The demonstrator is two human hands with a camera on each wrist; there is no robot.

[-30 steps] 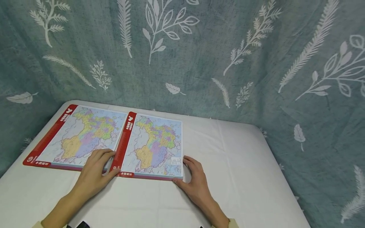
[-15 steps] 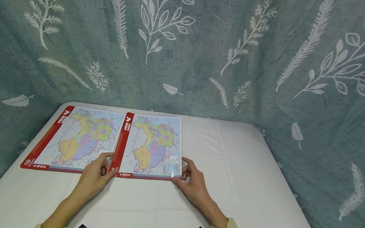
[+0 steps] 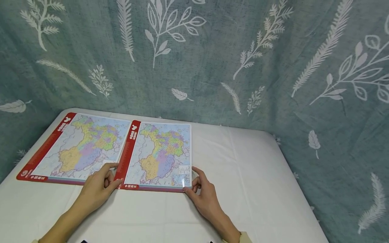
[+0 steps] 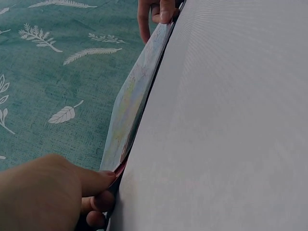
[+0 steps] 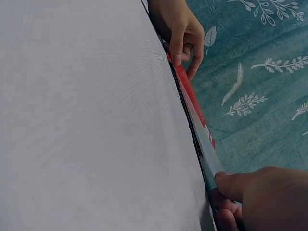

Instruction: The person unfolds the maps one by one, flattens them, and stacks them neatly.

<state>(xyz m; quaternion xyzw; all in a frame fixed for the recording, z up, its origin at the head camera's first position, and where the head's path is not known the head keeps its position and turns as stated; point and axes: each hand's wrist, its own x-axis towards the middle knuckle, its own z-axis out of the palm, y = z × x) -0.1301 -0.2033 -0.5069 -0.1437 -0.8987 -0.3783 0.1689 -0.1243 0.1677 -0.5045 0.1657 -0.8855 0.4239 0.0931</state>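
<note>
Two maps with red left borders lie side by side in the head view. The right-hand map (image 3: pixel 164 155) has my hands at its near corners. My left hand (image 3: pixel 95 185) pinches its red border at the near left, thumb on top and other fingers curled at the edge. At the near right corner, my right hand (image 3: pixel 205 195) grips it the same way, the thumb (image 5: pixel 228 185) over the surface in the right wrist view. The left-hand map (image 3: pixel 79 148) lies partly behind my left hand. Undersides of both maps are hidden.
A white-covered table (image 3: pixel 237 175) carries both maps. Behind it and along the sides hangs a green curtain (image 3: pixel 212 60) with white leaf prints. The table's far edge runs just beyond the maps.
Over the last second, my fingers have curled further at the right-hand map's near corners, from lying along its sides to gripping it. The whole view has shifted slightly, and the maps stay side by side.
</note>
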